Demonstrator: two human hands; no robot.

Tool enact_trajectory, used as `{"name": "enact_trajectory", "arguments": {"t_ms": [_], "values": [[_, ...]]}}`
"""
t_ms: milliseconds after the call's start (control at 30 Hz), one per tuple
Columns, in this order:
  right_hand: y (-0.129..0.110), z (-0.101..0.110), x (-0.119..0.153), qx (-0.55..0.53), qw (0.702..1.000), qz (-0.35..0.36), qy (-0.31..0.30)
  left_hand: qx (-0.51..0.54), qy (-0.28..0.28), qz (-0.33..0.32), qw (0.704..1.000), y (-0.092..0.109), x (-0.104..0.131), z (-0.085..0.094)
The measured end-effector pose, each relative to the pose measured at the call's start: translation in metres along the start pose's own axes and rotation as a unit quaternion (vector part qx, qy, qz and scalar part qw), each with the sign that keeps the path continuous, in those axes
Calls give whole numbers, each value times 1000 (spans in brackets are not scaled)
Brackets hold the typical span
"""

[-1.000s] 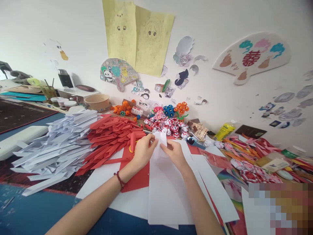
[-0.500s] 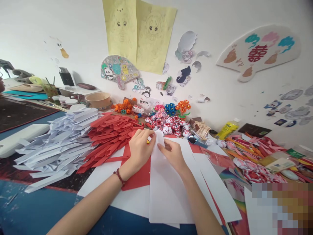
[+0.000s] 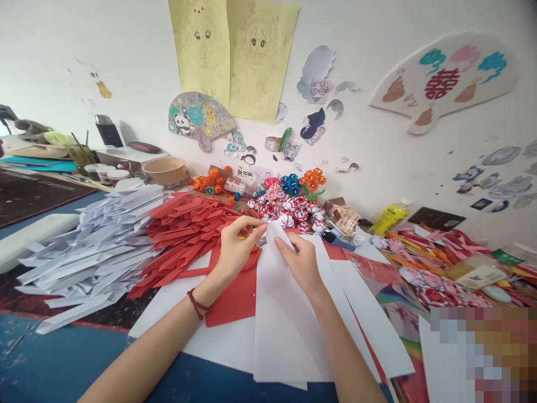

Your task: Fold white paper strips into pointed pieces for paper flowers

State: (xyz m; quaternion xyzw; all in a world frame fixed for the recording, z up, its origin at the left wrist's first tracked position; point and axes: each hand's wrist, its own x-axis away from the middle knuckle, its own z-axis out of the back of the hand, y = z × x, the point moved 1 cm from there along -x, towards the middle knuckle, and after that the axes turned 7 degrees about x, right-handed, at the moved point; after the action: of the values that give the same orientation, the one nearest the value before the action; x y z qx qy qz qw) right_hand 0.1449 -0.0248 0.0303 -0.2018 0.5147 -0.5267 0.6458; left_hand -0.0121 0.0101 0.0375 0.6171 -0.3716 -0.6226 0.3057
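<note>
Between my hands stands a narrow white paper strip (image 3: 276,234), its upper end pinched by both. My left hand (image 3: 240,246), with a dark red cord bracelet at the wrist, grips the strip's top left edge between thumb and fingertips. On the strip's right side my right hand (image 3: 301,258) holds it between thumb and bent fingers. Below them lies a long sheet of white paper (image 3: 289,330). A red paper sheet (image 3: 232,302) is partly under my left hand, and more white sheets (image 3: 373,319) spread to the right.
At left lie heaps of folded white strips (image 3: 100,246) and folded red strips (image 3: 188,235). Red-and-white paper flowers (image 3: 289,212) are piled behind my hands. A yellow bottle (image 3: 391,217) and colourful strips (image 3: 436,246) are at right. A brown bowl (image 3: 165,169) stands by the wall.
The strip's upper end now leans left, and its tip is more pointed. My right hand has shifted slightly right with its thumb on the strip. The view has moved a little.
</note>
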Motion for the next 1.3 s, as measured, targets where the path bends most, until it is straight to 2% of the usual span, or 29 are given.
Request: {"name": "enact_trajectory", "arguments": {"t_ms": [100, 200, 333, 433, 700, 1000, 1300], "values": [[-5, 2, 0, -2, 1000, 18, 9, 99, -13, 70, 993, -2, -3, 1], [-9, 5, 1, -2, 999, 33, 20, 159, -40, 108, 981, -1, -2, -1], [-12, 8, 1, 1, 999, 46, 24, 198, -76, 151, 965, -1, -1, -3], [-12, 8, 1, -2, 999, 45, 20, 191, -84, 167, 964, -1, -1, -4], [-10, 6, 3, -3, 1000, 9, -5, 129, -70, 144, 979, -1, -1, -3], [-11, 7, 5, 19, 1000, -16, -18, 123, -64, 115, 984, -7, 0, -3], [-14, 7, 3, -10, 1000, -6, -22, 118, -65, 107, 985, -3, 0, -4]]}}
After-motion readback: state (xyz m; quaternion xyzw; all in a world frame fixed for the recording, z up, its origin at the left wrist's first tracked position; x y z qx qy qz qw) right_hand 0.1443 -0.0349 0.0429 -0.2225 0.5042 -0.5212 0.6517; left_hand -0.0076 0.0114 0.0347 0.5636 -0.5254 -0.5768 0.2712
